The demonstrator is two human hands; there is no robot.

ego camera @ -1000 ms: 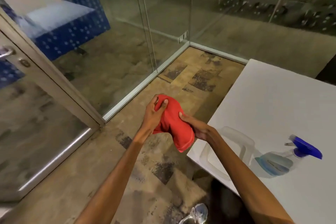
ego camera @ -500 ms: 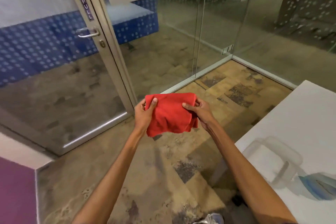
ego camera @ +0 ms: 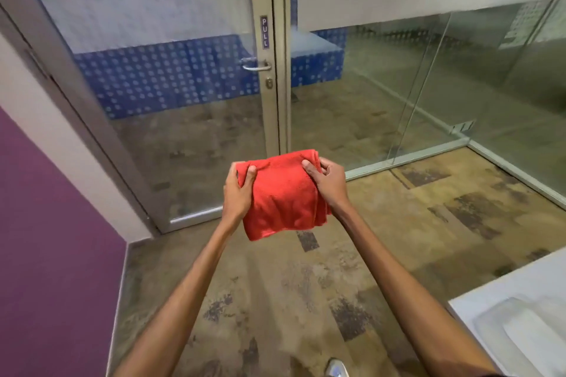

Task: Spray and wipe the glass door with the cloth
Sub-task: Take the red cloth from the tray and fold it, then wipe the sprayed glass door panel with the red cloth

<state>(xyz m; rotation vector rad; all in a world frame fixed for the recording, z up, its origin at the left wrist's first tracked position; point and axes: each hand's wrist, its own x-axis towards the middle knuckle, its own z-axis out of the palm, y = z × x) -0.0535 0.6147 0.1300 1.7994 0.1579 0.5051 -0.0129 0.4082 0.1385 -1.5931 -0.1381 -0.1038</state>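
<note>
Two hands hold the red cloth [ego camera: 283, 196] out in front, folded into a thick pad: the left hand [ego camera: 237, 193] is closed on its left edge with the thumb across the front, the right hand [ego camera: 327, 182] closed on its right edge, fingers curled behind. Half a second ago the cloth hung looser between them; now it is bunched tighter and squarer. The glass door [ego camera: 183, 107] stood off to the left of the hands then; it now sits straight beyond them, its frame rising just above the cloth. A small plate on that frame reads "PULL" [ego camera: 265, 32], with the lever handle [ego camera: 255, 65] and a keyhole below it. To the right of the right hand runs a fixed glass wall [ego camera: 398, 95]. Low and far right of the right arm, the white table [ego camera: 490, 300] is cut off by the edge, and a pale tray-like shape on it is too blurred to name. A shoe tip [ego camera: 337, 368] peeks in between the forearms at the bottom.
</note>
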